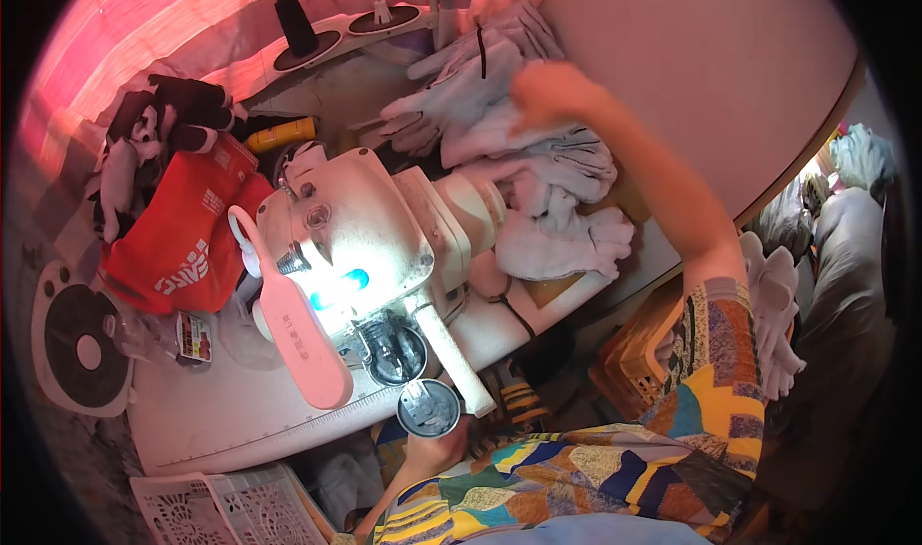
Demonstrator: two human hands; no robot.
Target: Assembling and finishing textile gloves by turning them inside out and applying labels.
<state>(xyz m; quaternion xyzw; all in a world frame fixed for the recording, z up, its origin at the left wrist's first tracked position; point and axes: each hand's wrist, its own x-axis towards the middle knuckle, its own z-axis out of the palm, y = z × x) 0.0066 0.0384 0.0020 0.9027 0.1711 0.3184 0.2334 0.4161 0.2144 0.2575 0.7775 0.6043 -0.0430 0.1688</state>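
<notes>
My left hand (440,452) is low at the front of a cream sewing machine (351,214), right under a round dark metal disc (428,409). The disc hides its fingers, so whether it grips anything does not show. Behind that disc, dark metal parts (392,349) sit beneath the machine head, lit by a bright lamp. My right arm reaches far forward, and my right hand (557,96) is over a heap of whitish cloth gloves (499,127). Motion blurs its fingers. Nearest the machine lies a bunch of pale gloves (562,242).
A pink paddle-shaped piece (307,339) stands before the machine head. Left are a red bag (197,223), black-and-white cloth items (130,161) and a round-grilled device (88,353). Thread cones (300,31) stand behind. An orange crate (634,353) sits below right, a white lattice basket (226,511) lower left.
</notes>
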